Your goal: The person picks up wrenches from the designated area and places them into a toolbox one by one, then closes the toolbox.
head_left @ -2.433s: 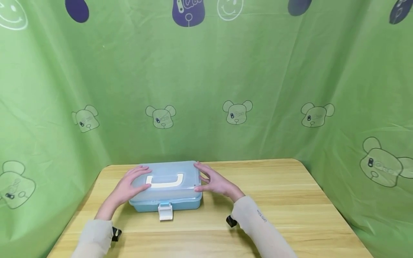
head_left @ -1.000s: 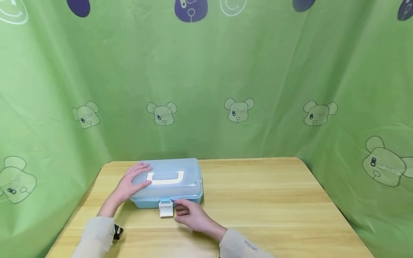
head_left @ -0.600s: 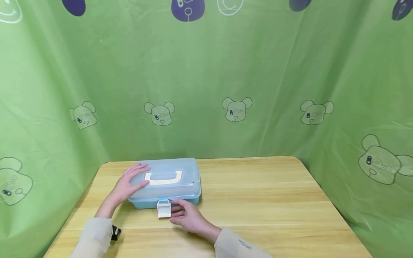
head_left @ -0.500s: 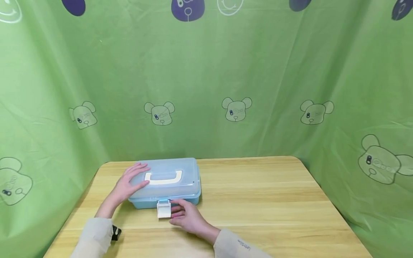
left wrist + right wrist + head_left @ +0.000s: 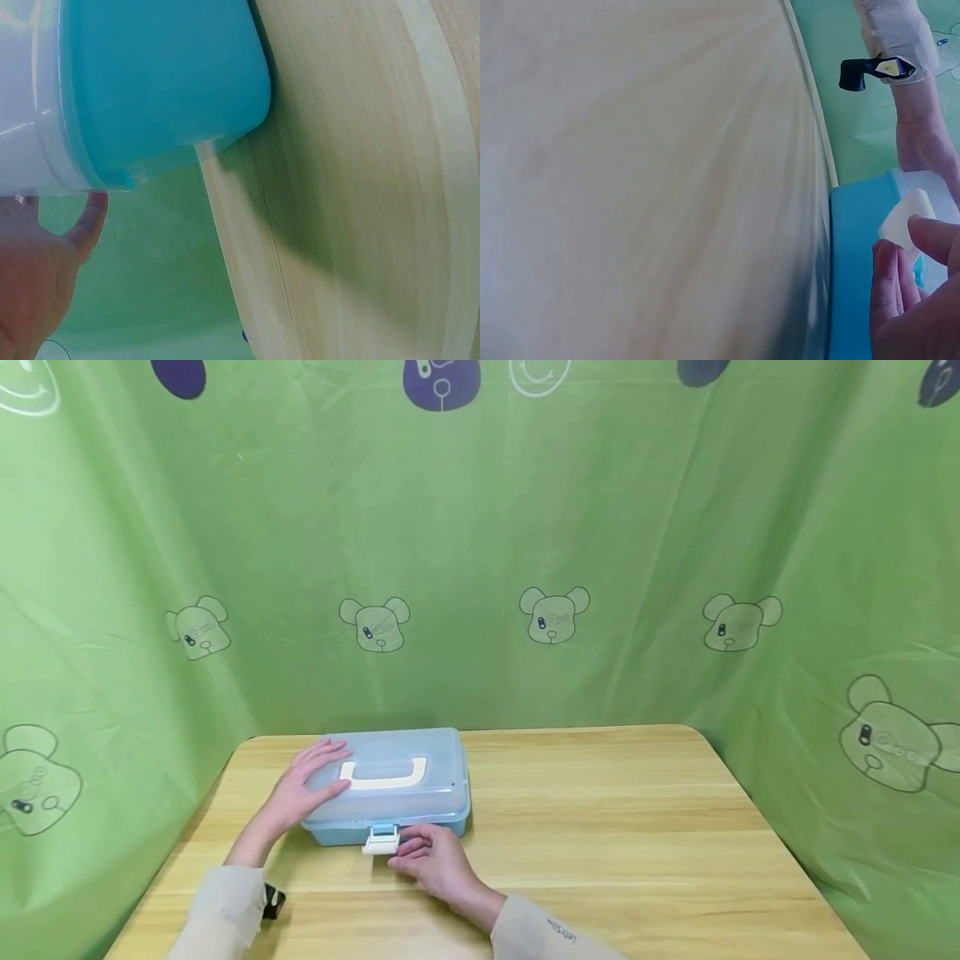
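Observation:
A light-blue plastic storage box with a translucent lid and a white carry handle sits at the table's back left, lid down. My left hand rests spread over the lid's left end; the left wrist view shows its fingers at the lid's edge. At the box's front, my right hand pinches the right side of the white latch, which is tilted outward. In the right wrist view, thumb and fingers lie on either side of that latch.
The wooden table extends to the right and in front of the box. A green curtain with bear prints hangs close behind the table and on both sides. A black wrist-camera mount juts from the left sleeve.
My right hand has moved from the lid's right end to the front latch. The latch, earlier hanging down, has swung up and outward. My left hand has stayed on the lid.

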`<control>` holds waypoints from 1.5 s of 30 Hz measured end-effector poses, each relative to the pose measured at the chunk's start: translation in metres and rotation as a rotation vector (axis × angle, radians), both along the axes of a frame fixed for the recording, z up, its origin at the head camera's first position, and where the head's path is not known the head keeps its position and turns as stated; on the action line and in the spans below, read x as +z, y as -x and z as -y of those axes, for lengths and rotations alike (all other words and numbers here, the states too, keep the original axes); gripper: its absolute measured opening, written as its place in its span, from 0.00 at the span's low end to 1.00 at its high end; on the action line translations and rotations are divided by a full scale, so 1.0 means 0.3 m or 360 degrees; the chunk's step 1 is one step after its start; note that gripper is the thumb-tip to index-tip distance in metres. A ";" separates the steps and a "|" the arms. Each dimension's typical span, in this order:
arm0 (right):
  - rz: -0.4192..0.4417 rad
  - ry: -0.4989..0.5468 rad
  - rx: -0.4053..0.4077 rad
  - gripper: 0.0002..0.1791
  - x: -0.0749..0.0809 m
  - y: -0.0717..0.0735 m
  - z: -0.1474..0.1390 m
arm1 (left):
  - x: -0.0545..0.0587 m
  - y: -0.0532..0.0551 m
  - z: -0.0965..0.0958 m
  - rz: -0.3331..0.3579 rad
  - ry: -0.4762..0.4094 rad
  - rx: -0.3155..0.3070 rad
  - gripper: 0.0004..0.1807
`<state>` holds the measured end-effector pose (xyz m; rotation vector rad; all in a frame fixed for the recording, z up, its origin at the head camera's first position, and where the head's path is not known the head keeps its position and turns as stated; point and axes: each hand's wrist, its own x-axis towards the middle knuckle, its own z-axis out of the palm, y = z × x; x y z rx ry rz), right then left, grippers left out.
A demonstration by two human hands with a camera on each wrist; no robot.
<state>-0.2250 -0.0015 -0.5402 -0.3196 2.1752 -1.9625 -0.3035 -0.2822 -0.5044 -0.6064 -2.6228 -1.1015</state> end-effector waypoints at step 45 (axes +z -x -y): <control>-0.1983 -0.1352 -0.0143 0.20 0.042 0.122 -0.014 | -0.003 0.005 -0.004 -0.0010 -0.0009 0.0009 0.28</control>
